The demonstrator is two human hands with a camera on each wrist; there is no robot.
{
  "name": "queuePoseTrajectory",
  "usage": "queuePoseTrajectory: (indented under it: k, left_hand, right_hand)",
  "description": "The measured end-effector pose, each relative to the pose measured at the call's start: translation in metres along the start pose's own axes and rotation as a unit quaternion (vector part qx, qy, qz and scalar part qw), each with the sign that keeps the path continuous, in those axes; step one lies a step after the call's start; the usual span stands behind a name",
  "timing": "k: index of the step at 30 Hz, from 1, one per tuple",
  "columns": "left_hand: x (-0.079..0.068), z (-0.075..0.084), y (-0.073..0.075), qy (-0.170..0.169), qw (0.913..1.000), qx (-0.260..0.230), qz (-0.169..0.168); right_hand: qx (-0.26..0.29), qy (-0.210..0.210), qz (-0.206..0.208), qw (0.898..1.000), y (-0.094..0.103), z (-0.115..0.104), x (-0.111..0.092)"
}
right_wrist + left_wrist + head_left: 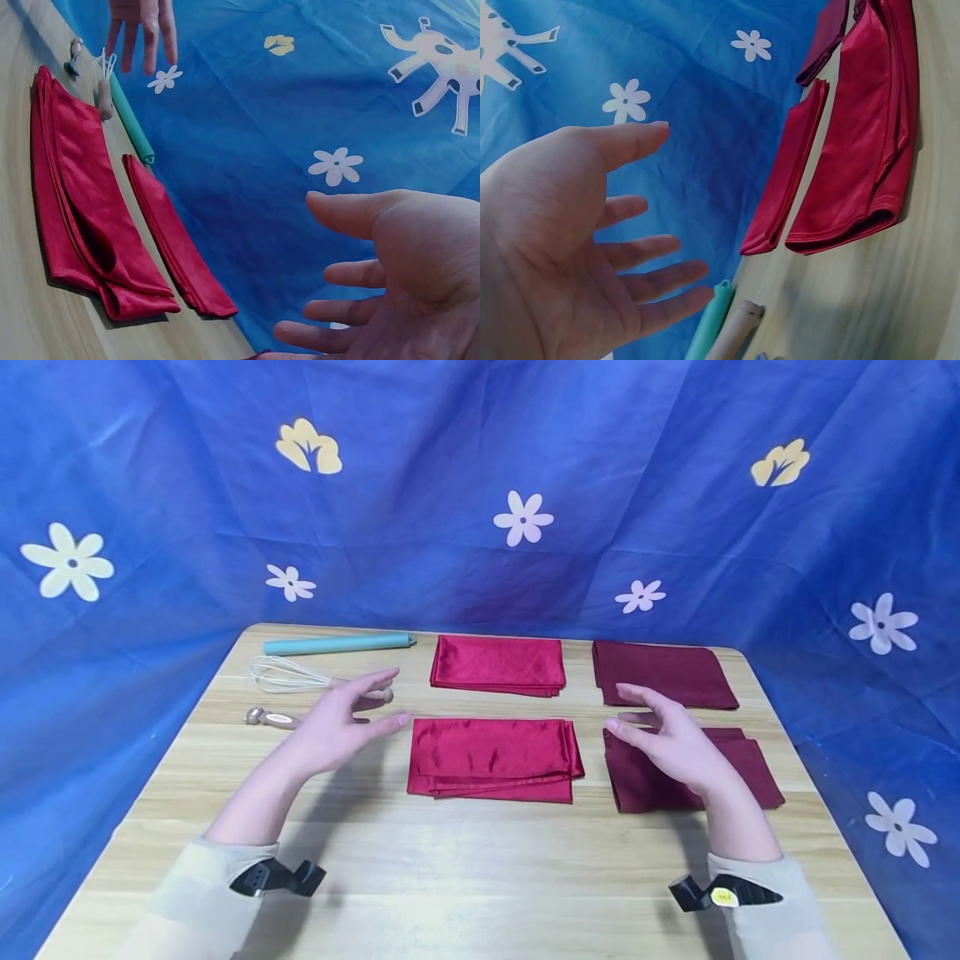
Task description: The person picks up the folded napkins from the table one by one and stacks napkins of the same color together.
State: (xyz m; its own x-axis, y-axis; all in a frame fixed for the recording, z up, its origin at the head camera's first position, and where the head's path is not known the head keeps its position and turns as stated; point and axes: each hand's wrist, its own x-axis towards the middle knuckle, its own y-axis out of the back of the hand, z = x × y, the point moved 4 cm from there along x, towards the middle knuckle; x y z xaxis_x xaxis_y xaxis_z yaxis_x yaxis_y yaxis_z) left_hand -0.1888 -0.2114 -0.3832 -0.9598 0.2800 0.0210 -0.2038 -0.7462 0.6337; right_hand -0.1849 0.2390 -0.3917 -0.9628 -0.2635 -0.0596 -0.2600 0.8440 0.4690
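Note:
My left hand [341, 722] hovers over the left of the table, fingers spread and nothing in them. Beneath and beside it lie a whisk [288, 675] and a small tool with a brown-grey handle [279, 720], both partly hidden by the hand. My right hand [671, 739], also holding nothing, is raised above a folded dark maroon cloth [738, 768]. Between the hands rests a folded shiny red cloth [491, 756], its layers slightly uneven at the near edge. Behind it lies a second folded red cloth [498, 662], and a second maroon cloth [663, 672] is at the back right.
A teal rod-shaped thing [337, 644] lies along the table's back left edge. The wooden table [465, 877] meets a blue curtain [420, 527] with flower prints behind and at both sides. Each wrist carries a small black camera on a strap.

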Motion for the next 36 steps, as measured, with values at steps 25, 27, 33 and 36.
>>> queuePoseTrajectory:
  k: [25, 27, 33, 36]
  left_hand:
    - [-0.004, -0.031, -0.033, 0.112, 0.9804, -0.153, -0.054]
    - [-0.005, -0.032, -0.035, 0.12, 0.9792, -0.154, -0.056]
    - [-0.003, -0.034, -0.039, 0.139, 0.976, -0.159, -0.052]
    - [-0.002, -0.034, -0.041, 0.148, 0.9721, -0.174, -0.054]
  right_hand:
    - [0.092, -0.054, -0.051, 0.993, -0.032, 0.026, 0.015]
    - [0.097, -0.059, -0.054, 0.992, -0.035, 0.029, 0.016]
    - [0.09, -0.064, -0.055, 0.992, -0.046, 0.037, 0.019]
    - [0.085, -0.067, -0.055, 0.993, -0.051, 0.04, 0.02]
